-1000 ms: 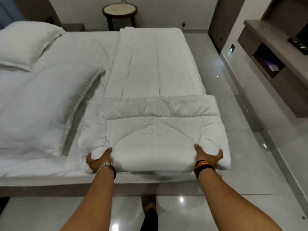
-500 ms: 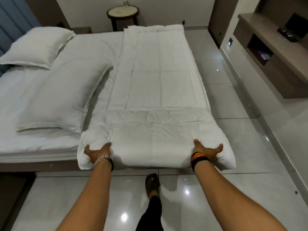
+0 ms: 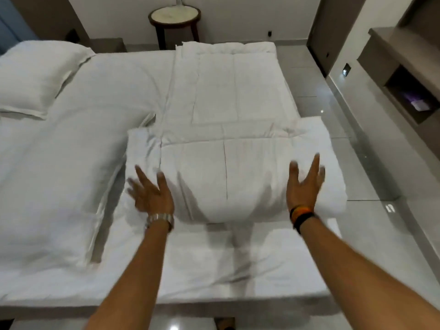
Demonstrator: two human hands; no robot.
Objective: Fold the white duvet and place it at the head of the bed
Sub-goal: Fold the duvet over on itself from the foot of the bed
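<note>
The white duvet lies as a long strip down the right side of the bed, its near end doubled over into a thick fold that overhangs the bed's right edge. My left hand hovers open at the fold's left end, fingers spread, holding nothing. My right hand is open too, fingers spread, on or just above the fold's right part. Both hands are blurred by motion. A bare stretch of sheet lies between the fold and the near edge of the bed.
Two white pillows lie on the left, one far and one near. A round side table stands by the far wall. A wall shelf unit lines the right side above a glossy tiled floor.
Both hands have let go of the fold's near edge and opened. The folded end now sits farther up the bed, with bare sheet in front of it.
</note>
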